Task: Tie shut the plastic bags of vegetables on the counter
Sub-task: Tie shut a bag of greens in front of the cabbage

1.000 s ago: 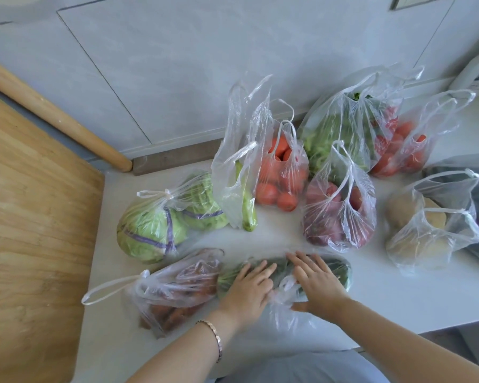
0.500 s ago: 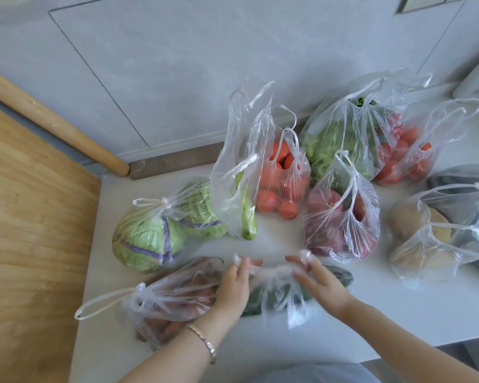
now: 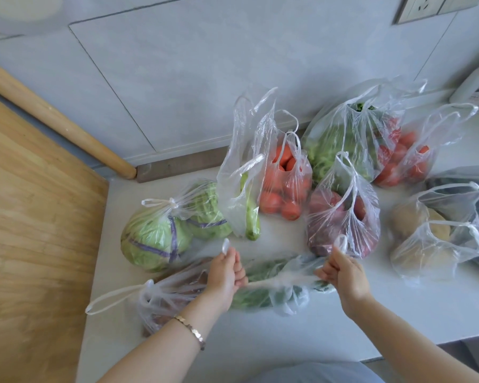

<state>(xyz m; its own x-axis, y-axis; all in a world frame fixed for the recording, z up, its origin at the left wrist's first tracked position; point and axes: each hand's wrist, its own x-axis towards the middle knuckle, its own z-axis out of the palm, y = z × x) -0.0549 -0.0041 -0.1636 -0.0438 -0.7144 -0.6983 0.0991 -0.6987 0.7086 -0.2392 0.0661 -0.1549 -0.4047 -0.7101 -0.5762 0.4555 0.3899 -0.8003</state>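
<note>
Soft daylight is filling the scene, glare is bouncing off the bags (image 3: 343, 211), near hands (image 3: 224, 275) are blurring, edges are bending.

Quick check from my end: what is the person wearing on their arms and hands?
Both forearms are bare, with no sleeves or gloves in view. The left hand has a thin metallic link bracelet at its wrist. The right hand shows no jewellery.

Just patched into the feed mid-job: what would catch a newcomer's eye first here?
Front and centre, the left hand and right hand each grip a handle of the bag of dark greens, pulling them apart. Behind stand open bags, the brightest the tomato bag mid-counter. At left lies the knotted cabbage bag.
</note>
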